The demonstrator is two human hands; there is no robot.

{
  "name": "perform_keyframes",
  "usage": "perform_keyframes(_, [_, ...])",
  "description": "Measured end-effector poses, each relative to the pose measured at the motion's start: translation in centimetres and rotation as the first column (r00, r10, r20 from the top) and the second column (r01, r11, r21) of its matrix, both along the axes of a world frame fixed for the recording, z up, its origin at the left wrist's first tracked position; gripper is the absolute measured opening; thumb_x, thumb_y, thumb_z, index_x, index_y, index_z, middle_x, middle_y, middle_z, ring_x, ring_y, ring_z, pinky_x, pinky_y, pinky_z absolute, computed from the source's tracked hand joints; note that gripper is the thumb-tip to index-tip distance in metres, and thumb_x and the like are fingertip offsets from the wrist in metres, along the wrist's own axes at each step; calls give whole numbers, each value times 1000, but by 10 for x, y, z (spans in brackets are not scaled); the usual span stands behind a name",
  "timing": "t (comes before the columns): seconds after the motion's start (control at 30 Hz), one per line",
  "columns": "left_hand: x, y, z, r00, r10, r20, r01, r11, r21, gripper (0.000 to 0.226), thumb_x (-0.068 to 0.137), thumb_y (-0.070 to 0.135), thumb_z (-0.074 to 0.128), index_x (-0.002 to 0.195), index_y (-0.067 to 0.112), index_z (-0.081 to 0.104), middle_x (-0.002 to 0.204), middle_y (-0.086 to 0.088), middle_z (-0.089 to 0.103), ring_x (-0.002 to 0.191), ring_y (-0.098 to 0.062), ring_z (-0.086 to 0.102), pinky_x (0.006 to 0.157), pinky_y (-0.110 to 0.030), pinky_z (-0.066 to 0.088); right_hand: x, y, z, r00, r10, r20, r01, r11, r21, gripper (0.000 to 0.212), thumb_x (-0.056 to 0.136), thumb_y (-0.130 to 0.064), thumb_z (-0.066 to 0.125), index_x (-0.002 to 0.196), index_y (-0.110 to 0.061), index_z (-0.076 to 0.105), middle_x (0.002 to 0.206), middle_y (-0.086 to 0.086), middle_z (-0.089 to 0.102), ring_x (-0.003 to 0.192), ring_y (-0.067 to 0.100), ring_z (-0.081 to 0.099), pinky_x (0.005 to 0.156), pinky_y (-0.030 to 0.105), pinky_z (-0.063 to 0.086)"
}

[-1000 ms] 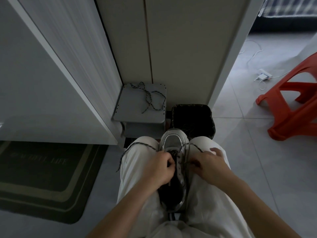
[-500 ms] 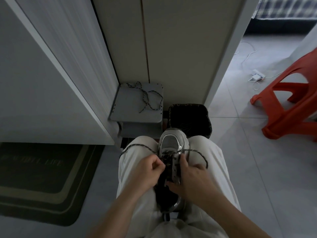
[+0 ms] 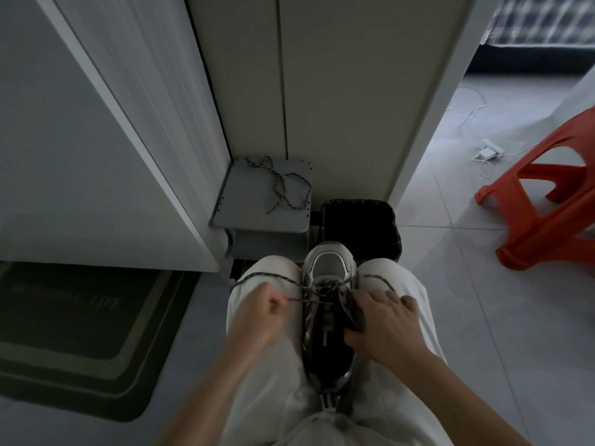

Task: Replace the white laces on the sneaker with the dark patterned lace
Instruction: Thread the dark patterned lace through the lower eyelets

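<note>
Grey floor tiles point(image 3: 483, 300); sneaker point(image 3: 328, 272) sat between the knees point(image 3: 407, 286). Left hand point(image 3: 257, 315) pinched the dark patterned lace point(image 3: 277, 277), probably limp, best held near its tip; right hand point(image 3: 383, 320), fingers spread, braced the sneaker.

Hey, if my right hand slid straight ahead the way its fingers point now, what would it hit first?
Most likely the dark patterned lace strand draped over your right knee, just ahead of the right hand; past it stands the black bin. Depth is hard to judge.
</note>
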State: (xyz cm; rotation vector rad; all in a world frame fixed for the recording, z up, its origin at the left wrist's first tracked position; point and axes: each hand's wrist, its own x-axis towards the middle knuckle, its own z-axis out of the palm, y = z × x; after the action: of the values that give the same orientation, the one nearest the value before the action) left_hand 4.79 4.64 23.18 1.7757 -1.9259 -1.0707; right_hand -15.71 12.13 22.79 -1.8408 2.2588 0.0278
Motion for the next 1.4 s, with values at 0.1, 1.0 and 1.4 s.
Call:
perform_keyframes(0.1, [62,-16,-5,979,183,93,-186,982,21,15,88,23,62,75,22,53,78,-2,63,68,-18,59,63,-35,51,1,5,-4,998,-36,55,41,995,-91,57,63,-61,51,113,-35,51,111,-11,49,109,16,44,93,33,23])
perform_keyframes(1.0, [-24,12,-5,952,-228,204,281,915,-289,11,87,29,61,79,23,56,103,11,46,100,-8,44,85,-27,43,-2,-11,-3,747,-203,633,239,971,29,31,71,-55,69,78,-29,53,67,-11,58,62,5,53,55,12,37])
perform_keyframes(1.4, [75,-7,2,942,-133,308,155,987,-47,15,85,24,65,72,27,58,84,12,55,83,-4,56,64,-11,34,2,-6,-5,746,-140,651,120,990,76,64,58,-46,63,119,-35,49,87,-17,65,77,-3,60,71,20,51])
